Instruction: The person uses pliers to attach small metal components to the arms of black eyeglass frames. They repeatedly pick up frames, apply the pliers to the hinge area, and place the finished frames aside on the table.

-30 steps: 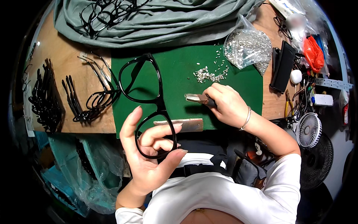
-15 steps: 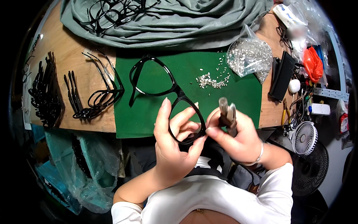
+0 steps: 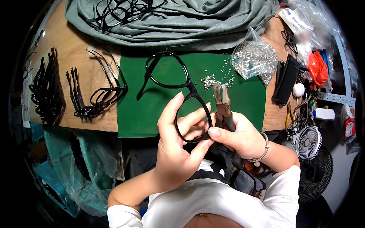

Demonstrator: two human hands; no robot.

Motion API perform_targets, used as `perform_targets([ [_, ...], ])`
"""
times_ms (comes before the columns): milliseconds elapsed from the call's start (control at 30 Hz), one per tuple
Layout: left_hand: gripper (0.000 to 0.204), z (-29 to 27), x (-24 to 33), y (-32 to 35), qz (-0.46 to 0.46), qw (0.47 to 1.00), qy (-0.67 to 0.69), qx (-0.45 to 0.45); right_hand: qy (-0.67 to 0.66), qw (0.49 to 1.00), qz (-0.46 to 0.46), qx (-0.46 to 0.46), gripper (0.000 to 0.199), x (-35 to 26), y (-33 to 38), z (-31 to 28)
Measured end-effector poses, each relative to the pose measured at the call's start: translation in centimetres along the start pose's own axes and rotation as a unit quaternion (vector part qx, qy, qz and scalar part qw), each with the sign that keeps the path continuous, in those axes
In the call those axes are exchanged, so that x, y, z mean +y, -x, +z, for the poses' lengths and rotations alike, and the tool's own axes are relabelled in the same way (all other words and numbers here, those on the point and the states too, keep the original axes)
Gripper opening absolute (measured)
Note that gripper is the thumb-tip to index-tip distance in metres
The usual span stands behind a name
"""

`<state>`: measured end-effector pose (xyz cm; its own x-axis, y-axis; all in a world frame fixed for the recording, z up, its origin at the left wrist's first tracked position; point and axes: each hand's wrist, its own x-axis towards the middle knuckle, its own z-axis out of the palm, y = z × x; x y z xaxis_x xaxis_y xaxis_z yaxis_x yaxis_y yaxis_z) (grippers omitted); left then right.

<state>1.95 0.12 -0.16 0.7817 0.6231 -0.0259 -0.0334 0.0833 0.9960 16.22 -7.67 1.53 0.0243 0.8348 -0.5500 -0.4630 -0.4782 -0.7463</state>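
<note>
My left hand [image 3: 176,142] is closed on a black eyeglasses frame [image 3: 191,89], gripping the rim nearest me between thumb and fingers. The frame slants up and leftward over a green mat [image 3: 131,110], with a temple arm reaching down from its far rim. In my right hand [image 3: 243,138] is a pair of pliers [image 3: 223,104], its handles in my palm and its jaws pointing away from me, slightly parted. My right thumb presses at the frame's near corner. Just beyond the jaws lies a loose heap of small silvery metal pieces [image 3: 209,81].
A clear bag [image 3: 254,57] of silvery pieces rests at the mat's right. Black eyeglasses frames [image 3: 100,102] and a stack of temple arms [image 3: 46,91] lie on the left. Grey cloth [image 3: 171,30] with more frames covers the back. A black case [image 3: 287,79] and white fan [image 3: 308,142] are on the right.
The pliers have swung away from me, so their jaws now show side by side. The eyeglasses frame has shifted slightly right and away, its tilt changed a little.
</note>
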Motion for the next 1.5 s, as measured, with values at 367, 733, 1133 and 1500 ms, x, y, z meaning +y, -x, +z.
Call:
perform_targets([
  [367,0.091,-2.4,2.9,0.4,-0.061,0.992,0.109,-0.022,0.262,0.958,-0.031,-0.117,0.025,-1.3,1.7,-1.4],
  [733,0.083,-2.6,2.3,0.2,-0.086,0.985,0.121,-0.083,0.427,0.881,0.023,-0.205,0.031,-3.0,0.8,-0.5],
  [1133,0.081,-2.3,2.3,-0.1,-0.138,0.984,0.102,-0.05,0.397,0.906,-0.062,-0.132,0.042,-1.8,0.3,-2.8],
  [1500,0.075,-2.9,0.2,2.4,-0.07,0.995,0.067,-0.03,0.694,0.696,-0.156,0.094,0.048,2.5,-1.2,-4.7],
])
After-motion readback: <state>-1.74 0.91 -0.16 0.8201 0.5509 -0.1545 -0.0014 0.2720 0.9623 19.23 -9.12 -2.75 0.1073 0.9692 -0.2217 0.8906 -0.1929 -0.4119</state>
